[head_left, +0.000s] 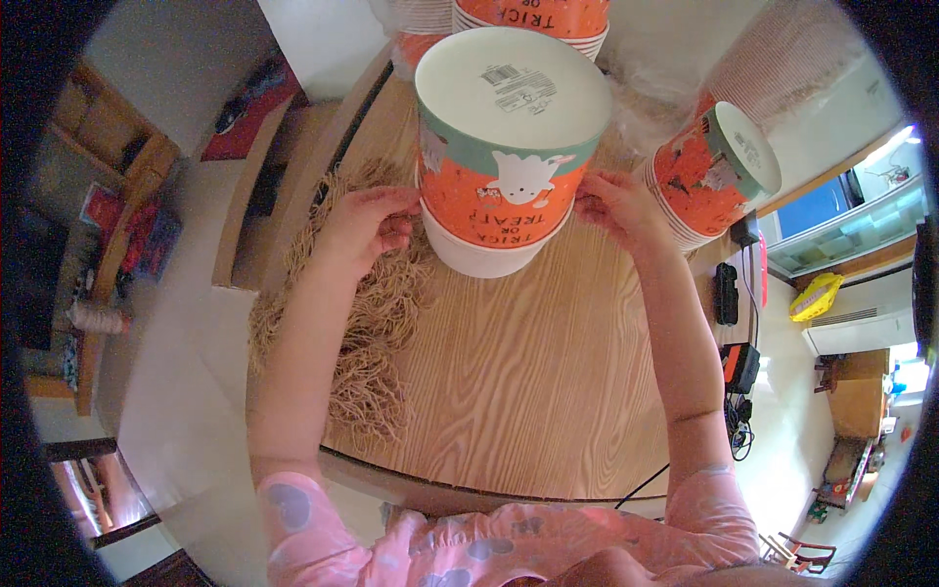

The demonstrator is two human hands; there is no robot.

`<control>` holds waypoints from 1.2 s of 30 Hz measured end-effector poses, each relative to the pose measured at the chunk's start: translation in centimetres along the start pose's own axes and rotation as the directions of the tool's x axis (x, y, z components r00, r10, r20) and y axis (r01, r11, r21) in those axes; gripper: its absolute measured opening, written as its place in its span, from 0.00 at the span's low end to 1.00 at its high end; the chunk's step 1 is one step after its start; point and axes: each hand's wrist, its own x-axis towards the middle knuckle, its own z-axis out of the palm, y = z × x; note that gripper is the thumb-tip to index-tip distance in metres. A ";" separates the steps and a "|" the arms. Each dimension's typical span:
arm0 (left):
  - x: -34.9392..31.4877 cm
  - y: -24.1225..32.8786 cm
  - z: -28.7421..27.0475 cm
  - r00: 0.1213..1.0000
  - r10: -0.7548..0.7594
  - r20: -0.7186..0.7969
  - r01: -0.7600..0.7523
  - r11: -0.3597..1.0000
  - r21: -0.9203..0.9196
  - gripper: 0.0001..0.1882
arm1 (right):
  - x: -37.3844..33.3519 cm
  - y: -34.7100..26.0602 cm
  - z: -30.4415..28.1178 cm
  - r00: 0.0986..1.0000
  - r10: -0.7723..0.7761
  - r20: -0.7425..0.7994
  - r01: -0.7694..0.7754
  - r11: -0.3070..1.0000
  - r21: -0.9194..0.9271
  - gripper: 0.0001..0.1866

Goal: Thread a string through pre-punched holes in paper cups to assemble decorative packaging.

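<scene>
Gripping upturned orange bucket (514, 147), left fingers (395, 233), right fingers (595, 207) clamped on its sides (pale base, green band, white figure).

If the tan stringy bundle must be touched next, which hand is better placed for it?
Probably the left hand: its side of the orange bucket is where the tan stringy bundle lies, while the right hand is on the opposite side. Both hands hold the bucket, though.

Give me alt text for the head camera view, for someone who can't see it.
A person's left hand and right hand hold opposite sides of an upside-down orange bucket over a wood-grain table. Tan stringy fibre lies at left, and a stack of similar buckets is at right.
</scene>
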 end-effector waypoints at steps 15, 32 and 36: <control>0.0 3.1 0.9 0.998 -0.025 0.059 0.018 0.994 0.105 0.07 | -0.9 -3.6 1.0 0.999 -0.001 -0.044 -0.009 0.977 -0.213 0.10; -4.9 8.9 2.5 0.984 0.141 0.112 -0.156 0.978 0.137 0.05 | -3.4 -9.0 2.4 0.960 -0.255 -0.118 0.234 0.958 -0.165 0.09; -6.4 9.7 3.1 0.985 0.159 0.068 -0.170 0.963 0.210 0.05 | -4.8 -10.2 3.3 0.927 -0.346 -0.142 0.324 0.933 -0.158 0.08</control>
